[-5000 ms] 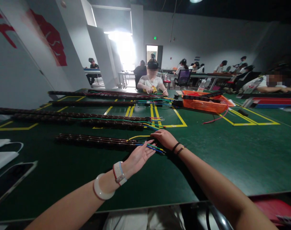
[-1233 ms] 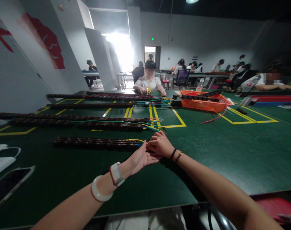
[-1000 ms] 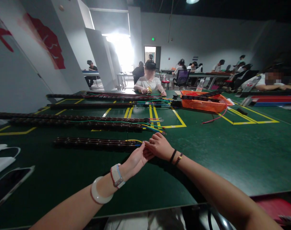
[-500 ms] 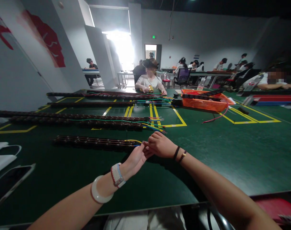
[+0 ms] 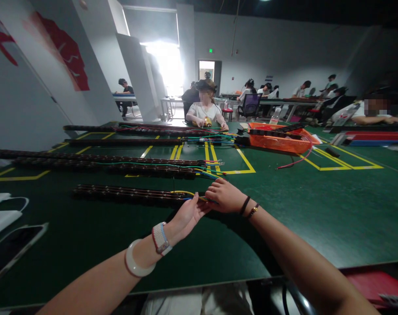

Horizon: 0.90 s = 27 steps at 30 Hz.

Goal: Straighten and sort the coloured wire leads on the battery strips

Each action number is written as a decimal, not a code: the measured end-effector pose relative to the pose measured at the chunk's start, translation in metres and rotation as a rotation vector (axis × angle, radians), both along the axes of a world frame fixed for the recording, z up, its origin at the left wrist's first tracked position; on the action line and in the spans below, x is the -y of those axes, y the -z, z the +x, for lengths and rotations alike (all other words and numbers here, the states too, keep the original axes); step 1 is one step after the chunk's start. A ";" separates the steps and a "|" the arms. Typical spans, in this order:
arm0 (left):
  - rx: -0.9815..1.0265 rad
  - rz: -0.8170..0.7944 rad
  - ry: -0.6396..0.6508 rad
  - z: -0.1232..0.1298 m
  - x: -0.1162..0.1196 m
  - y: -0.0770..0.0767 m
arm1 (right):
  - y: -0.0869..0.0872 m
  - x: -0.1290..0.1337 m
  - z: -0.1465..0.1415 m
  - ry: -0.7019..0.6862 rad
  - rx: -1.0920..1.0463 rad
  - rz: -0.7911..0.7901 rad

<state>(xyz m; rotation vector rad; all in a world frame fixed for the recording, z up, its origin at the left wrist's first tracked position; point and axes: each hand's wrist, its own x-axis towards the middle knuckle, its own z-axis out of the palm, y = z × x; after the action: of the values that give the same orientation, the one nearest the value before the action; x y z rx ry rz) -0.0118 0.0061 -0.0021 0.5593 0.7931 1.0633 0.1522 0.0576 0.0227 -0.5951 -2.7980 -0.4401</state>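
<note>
A dark, sleeved cable bundle (image 5: 127, 194) lies across the green table in front of me, with yellow and blue wires (image 5: 183, 192) coming out of its right end. My left hand (image 5: 187, 216) is closed on these wires, thumb on top and fingers underneath. Close beside it, my right hand (image 5: 225, 196) has its fingers curled round the wires' far ends, back of the hand toward me. The wire tips are hidden by the fingers. Just beyond lie longer dark bundles (image 5: 97, 162) whose loose coloured wires end near my right hand.
An orange basket (image 5: 277, 142) holding dark parts stands at the back right. Across the green table (image 5: 304, 218), a person (image 5: 202, 109) holds a yellow tool (image 5: 207, 122). A phone (image 5: 17, 247) and white devices (image 5: 4, 224) lie at the left. Yellow tape marks the tabletop.
My right hand has shifted slightly right, away from my left, and more wire shows between them. My left hand stays nearly in place.
</note>
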 end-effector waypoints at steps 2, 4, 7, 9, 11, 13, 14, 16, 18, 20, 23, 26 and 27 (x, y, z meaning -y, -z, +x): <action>0.001 0.006 0.014 0.000 0.000 0.000 | 0.001 0.000 0.000 0.003 0.000 -0.009; 0.004 0.013 0.020 -0.001 0.000 0.000 | 0.002 -0.001 0.001 0.014 -0.021 -0.025; 0.011 0.016 0.017 0.000 0.001 -0.003 | 0.003 -0.003 0.003 0.083 -0.113 -0.053; 0.015 0.018 0.027 0.000 0.002 -0.005 | 0.004 -0.006 0.003 0.160 -0.187 -0.049; 0.021 0.017 0.039 0.001 0.003 -0.006 | 0.006 -0.008 0.003 0.226 -0.230 -0.025; 0.025 0.015 0.036 0.001 0.003 -0.005 | 0.009 -0.010 0.002 0.266 -0.235 -0.003; 0.022 0.010 0.028 0.001 0.003 -0.004 | 0.011 -0.011 0.002 0.281 -0.232 0.002; 0.005 -0.001 0.005 0.002 0.002 -0.001 | 0.015 -0.013 0.000 0.310 -0.225 0.008; -0.017 -0.014 -0.015 0.003 0.001 0.000 | 0.019 -0.016 -0.001 0.337 -0.216 0.012; -0.030 -0.013 -0.022 0.003 0.001 0.000 | 0.022 -0.019 -0.001 0.353 -0.214 0.014; -0.030 -0.001 -0.012 0.003 0.002 -0.002 | 0.026 -0.025 -0.001 0.337 -0.208 -0.006; -0.018 0.008 0.003 0.002 0.001 -0.001 | 0.030 -0.030 0.002 0.299 -0.187 -0.050; -0.012 0.014 0.006 0.002 0.000 0.001 | 0.031 -0.030 0.003 0.292 -0.189 -0.067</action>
<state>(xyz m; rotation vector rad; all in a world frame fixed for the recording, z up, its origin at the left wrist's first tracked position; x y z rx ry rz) -0.0101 0.0056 -0.0026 0.5800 0.7945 1.0612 0.1554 0.0880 -0.0088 -1.0116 -2.5618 -0.3258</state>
